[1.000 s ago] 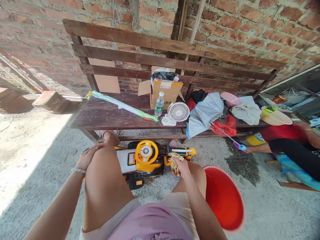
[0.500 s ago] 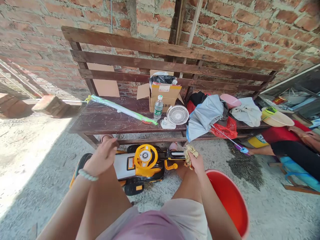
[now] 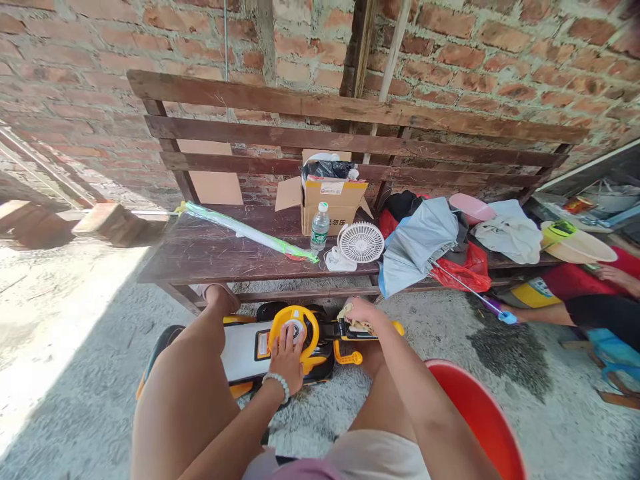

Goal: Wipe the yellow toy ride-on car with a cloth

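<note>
The toy car (image 3: pixel 245 347) stands on the concrete floor (image 3: pixel 75 320) between the person's knees, just at six o'clock of the wooden surface (image 3: pixel 210 253). The left hand (image 3: pixel 287 357) lies on the yellow steering wheel (image 3: pixel 306 327), fingers loosely spread over its hub and gripping nothing. At three o'clock of the wheel, the right hand (image 3: pixel 363 312) is closed around a crumpled yellowish cloth (image 3: pixel 350 319) and presses it against the car's front bar. A red basin (image 3: pixel 480 427) sits at four o'clock of the car. On the surface stand a water bottle (image 3: pixel 319 228), a white fan (image 3: pixel 360 243) and a cardboard box (image 3: pixel 327 193).
</note>
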### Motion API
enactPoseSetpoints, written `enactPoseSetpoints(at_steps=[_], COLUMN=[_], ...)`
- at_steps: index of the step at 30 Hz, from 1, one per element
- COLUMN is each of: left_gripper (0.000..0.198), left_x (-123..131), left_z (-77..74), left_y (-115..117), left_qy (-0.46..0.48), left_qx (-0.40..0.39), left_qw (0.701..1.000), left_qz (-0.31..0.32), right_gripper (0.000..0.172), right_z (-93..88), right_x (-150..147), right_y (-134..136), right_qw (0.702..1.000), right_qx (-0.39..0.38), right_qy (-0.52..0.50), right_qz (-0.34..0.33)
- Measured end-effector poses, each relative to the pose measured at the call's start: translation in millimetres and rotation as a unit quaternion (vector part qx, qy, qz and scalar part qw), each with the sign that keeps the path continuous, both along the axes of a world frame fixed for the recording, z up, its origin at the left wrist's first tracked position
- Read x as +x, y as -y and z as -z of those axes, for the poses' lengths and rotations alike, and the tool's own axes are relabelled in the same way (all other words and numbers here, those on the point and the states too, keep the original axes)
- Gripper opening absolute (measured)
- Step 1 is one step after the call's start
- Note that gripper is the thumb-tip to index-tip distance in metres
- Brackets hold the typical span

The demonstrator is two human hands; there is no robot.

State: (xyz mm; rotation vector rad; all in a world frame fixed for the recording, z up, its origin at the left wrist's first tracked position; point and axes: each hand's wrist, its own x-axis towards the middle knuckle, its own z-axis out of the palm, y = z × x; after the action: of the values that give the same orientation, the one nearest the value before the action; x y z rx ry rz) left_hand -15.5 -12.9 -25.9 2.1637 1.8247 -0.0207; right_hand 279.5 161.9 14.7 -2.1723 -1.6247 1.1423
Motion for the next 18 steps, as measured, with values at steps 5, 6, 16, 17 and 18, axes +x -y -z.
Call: enactPoseSetpoints(at_steps=[5,6,16,17,18], left_gripper=[0.097,0.098,0.1,0.101,0.101], left_x=[8,9,8,8,8], left_z=[-3.5,-4.3,-13.8,-13.8,-13.3], left_y=[0,0,0,0,0], left_qy=[-0.007,-0.008,-0.007,-0.009,-0.008], left_qx=[0.008,0.007,-0.012,-0.012,-0.013], left_qw=[1.0,1.0,1.0,1.0,1.0], left_qz=[-0.005,-0.006,-0.01,-0.01,-0.01], right_gripper=[0.026,0.027,0.029,0.028,0.026], right_z=[-12.3,-13.9,12.4,11.6,9.3], right_x=[65,73,-8,-12,-12], right_y=[2,4,-3,-3,-2], right_qw=[0.996,0.996,0.994,0.992,0.99], right_qx=[0.02,0.025,0.021,0.017,0.012], right_qy=[0.011,0.02,0.1,0.109,0.118], right_qz=[0.086,0.089,-0.05,-0.065,-0.076])
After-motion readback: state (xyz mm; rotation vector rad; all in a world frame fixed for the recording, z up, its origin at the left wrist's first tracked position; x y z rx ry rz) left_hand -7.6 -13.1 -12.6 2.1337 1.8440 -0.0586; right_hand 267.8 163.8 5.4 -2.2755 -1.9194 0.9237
